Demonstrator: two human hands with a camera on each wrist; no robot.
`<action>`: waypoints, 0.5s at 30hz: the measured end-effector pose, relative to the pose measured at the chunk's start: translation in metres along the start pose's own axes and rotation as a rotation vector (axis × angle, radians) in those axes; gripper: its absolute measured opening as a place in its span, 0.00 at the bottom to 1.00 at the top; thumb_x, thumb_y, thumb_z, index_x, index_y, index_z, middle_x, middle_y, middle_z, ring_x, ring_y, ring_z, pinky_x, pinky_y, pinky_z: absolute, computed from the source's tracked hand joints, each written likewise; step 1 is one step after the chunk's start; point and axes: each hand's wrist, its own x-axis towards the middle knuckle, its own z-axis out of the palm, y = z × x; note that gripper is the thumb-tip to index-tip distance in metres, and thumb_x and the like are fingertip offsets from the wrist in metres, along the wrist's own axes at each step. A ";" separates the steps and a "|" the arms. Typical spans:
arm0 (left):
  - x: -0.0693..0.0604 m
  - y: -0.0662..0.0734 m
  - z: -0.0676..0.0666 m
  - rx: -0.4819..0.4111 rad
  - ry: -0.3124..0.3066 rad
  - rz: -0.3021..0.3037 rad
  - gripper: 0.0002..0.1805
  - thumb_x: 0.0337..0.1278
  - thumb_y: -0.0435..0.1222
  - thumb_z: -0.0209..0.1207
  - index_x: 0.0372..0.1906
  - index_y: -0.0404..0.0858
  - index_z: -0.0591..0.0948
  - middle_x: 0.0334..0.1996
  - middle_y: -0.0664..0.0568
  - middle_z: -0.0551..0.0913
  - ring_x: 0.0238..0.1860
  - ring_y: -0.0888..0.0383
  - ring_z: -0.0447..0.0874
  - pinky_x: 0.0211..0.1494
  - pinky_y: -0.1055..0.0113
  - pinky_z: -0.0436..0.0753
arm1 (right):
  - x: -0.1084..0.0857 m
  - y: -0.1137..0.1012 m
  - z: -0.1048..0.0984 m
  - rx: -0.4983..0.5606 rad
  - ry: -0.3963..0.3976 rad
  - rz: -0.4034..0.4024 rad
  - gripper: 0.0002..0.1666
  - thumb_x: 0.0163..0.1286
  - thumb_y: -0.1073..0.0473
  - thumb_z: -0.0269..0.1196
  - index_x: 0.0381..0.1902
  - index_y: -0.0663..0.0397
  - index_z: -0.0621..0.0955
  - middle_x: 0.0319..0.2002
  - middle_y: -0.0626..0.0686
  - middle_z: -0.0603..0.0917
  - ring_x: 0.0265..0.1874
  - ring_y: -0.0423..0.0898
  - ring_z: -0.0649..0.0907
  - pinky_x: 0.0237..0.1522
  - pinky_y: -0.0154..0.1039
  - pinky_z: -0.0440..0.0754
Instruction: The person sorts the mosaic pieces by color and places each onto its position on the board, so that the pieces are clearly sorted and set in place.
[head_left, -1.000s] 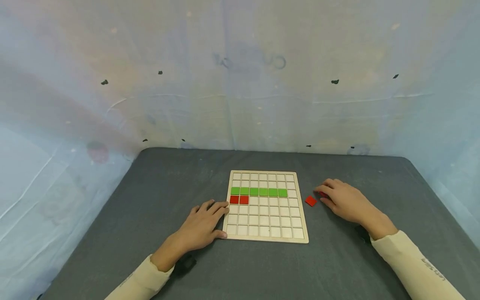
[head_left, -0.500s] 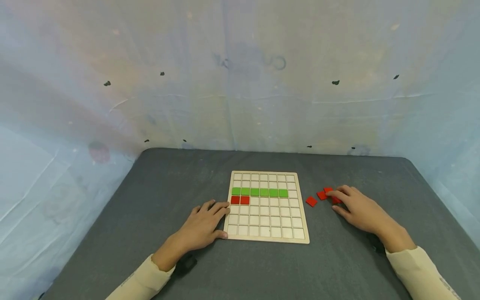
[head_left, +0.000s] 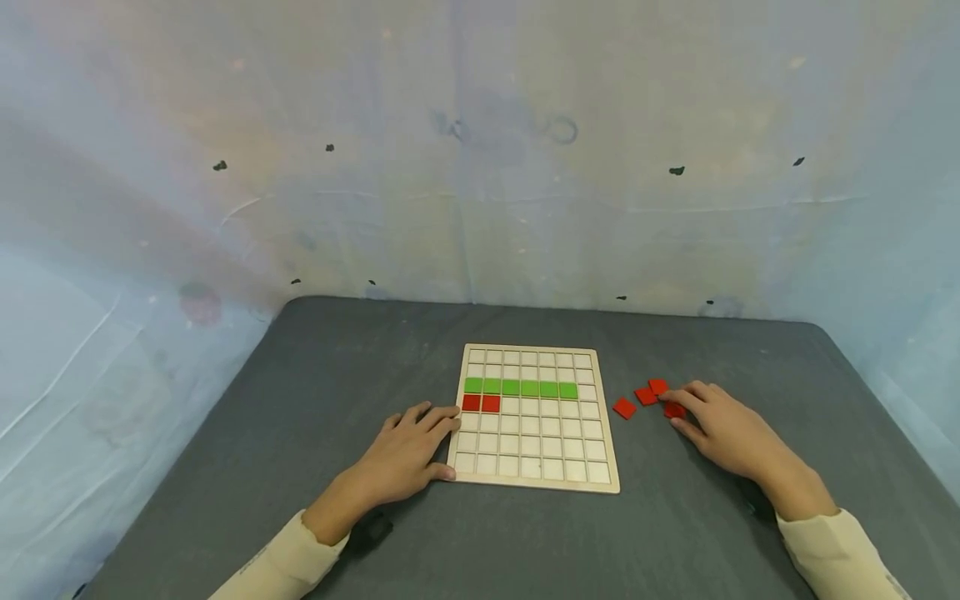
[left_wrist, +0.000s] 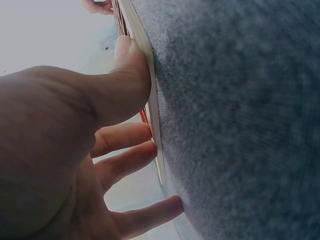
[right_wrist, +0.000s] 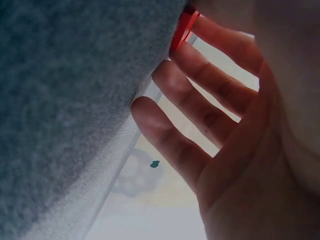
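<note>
A wooden grid board [head_left: 540,487] lies flat on the dark table. A row of green tiles [head_left: 511,387] sits in its cells, with two red tiles [head_left: 481,403] in the row below, at the left. My left hand [head_left: 405,450] rests at the board's left edge, fingers spread and thumb [left_wrist: 131,75] along the near corner. Right of the board, my right hand [head_left: 723,429] pinches a loose red tile [head_left: 674,410] between thumb and forefinger, low over the table. In the right wrist view, red [right_wrist: 183,31] shows at the fingertips; the other fingers are loosely extended.
More loose red tiles lie between the board and my right hand: one [head_left: 624,408] nearest the board, and two touching or nearly touching tiles [head_left: 646,397] farther back. Pale cloth [head_left: 480,167] hangs behind the table [head_left: 360,350] and at its sides.
My right hand has drawn back to the right, leaving red tiles spread on the table; its thumb and forefinger have closed slightly around one. The left hand stays at the board.
</note>
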 end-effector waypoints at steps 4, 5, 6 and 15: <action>0.002 0.000 -0.001 -0.002 -0.003 -0.007 0.40 0.55 0.57 0.64 0.71 0.48 0.71 0.74 0.56 0.65 0.74 0.38 0.62 0.65 0.32 0.68 | 0.000 -0.001 0.000 -0.006 0.009 -0.005 0.20 0.68 0.55 0.67 0.57 0.49 0.82 0.47 0.54 0.81 0.43 0.51 0.81 0.40 0.51 0.82; 0.002 0.000 -0.001 -0.006 -0.002 -0.008 0.39 0.55 0.57 0.64 0.71 0.48 0.71 0.74 0.56 0.65 0.74 0.38 0.62 0.65 0.32 0.68 | 0.000 -0.001 -0.001 -0.005 0.013 -0.004 0.20 0.68 0.55 0.67 0.57 0.49 0.82 0.47 0.54 0.81 0.43 0.51 0.81 0.40 0.52 0.82; 0.002 0.000 -0.001 -0.008 -0.001 -0.009 0.39 0.55 0.57 0.64 0.71 0.48 0.71 0.74 0.56 0.65 0.74 0.38 0.62 0.65 0.32 0.68 | 0.000 -0.001 -0.001 -0.007 0.019 -0.003 0.20 0.68 0.55 0.67 0.57 0.49 0.82 0.47 0.54 0.81 0.42 0.51 0.81 0.40 0.52 0.82; 0.001 -0.001 0.000 -0.009 -0.014 -0.010 0.40 0.54 0.57 0.64 0.71 0.47 0.70 0.74 0.56 0.65 0.74 0.38 0.62 0.66 0.33 0.68 | -0.002 0.003 -0.002 0.015 -0.017 0.015 0.22 0.68 0.53 0.67 0.58 0.47 0.81 0.50 0.54 0.82 0.45 0.53 0.82 0.42 0.54 0.82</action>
